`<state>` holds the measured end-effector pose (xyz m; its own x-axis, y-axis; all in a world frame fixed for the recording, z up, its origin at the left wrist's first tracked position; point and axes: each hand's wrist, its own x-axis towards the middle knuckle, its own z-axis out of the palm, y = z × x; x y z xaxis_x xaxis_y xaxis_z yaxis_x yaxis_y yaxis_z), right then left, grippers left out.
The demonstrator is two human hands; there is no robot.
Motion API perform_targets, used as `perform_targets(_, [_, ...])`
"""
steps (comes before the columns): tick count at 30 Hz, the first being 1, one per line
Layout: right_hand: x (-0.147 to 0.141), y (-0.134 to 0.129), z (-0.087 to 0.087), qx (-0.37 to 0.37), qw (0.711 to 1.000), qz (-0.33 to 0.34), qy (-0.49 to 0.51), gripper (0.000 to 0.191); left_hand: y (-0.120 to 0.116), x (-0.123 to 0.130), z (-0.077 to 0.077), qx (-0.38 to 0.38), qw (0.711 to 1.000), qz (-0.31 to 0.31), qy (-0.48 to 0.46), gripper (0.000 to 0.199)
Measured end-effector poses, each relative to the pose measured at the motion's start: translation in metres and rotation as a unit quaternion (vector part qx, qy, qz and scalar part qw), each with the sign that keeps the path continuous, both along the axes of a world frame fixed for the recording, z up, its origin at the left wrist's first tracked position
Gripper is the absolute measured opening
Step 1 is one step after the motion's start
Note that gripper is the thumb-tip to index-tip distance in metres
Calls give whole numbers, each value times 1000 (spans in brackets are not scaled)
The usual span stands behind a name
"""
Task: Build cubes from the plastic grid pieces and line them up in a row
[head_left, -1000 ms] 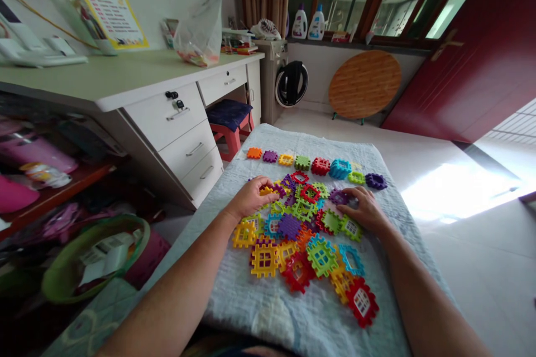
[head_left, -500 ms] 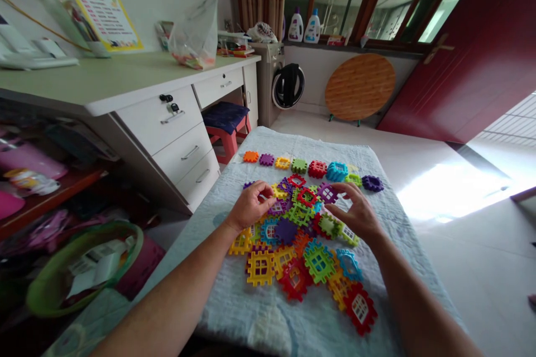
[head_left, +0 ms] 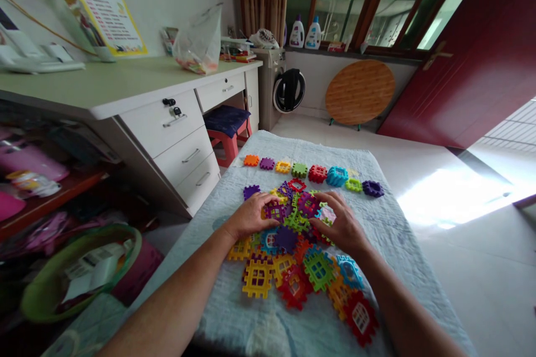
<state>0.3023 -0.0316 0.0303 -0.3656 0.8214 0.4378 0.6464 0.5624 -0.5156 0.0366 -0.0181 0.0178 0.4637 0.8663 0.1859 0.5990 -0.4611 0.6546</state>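
Note:
My left hand (head_left: 253,215) is closed on a purple window-pattern building block (head_left: 275,212), thumb below it and fingers above. My right hand (head_left: 342,224) grips another purple window block (head_left: 309,204) by its right edge, over the middle of the pile. Around and under both hands lie mixed plastic interlocking blocks, among them a plain dark purple block (head_left: 286,239), a green window block (head_left: 319,269), a yellow one (head_left: 257,278) and a red one (head_left: 360,318). Parts of the pile are hidden by my fingers.
Beyond the pile, a row of blocks sorted by colour runs from an orange block (head_left: 251,160) to a dark purple stack (head_left: 372,188). A pale blue cloth (head_left: 268,323) covers the table. A white drawer desk (head_left: 159,128) and a green-rimmed basket (head_left: 31,295) stand at left.
My right hand has brought its purple block left and slightly nearer, over the red one. My left hand has moved slightly nearer and closed on a purple block. The view has tilted slightly up.

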Motion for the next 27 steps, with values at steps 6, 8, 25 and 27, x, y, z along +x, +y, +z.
perform_targets(6, [-10, 8, -23, 10, 998, 29, -51, 41, -3, 4, 1, 29, 999, 35, -21, 30])
perform_targets(8, [-9, 10, -26, 7, 998, 28, -54, 38, -4, 5, 3, 46, 997, 53, -38, 16])
perform_targets(25, [-3, 3, -23, -4, 999, 37, -36, 61, 2, 62, 27, 87, 982, -130, 105, 41])
perform_targets(27, [0, 4, -23, -7, 999, 38, -37, 58, 5, 59, 26, 72, 982, -135, 113, 45])
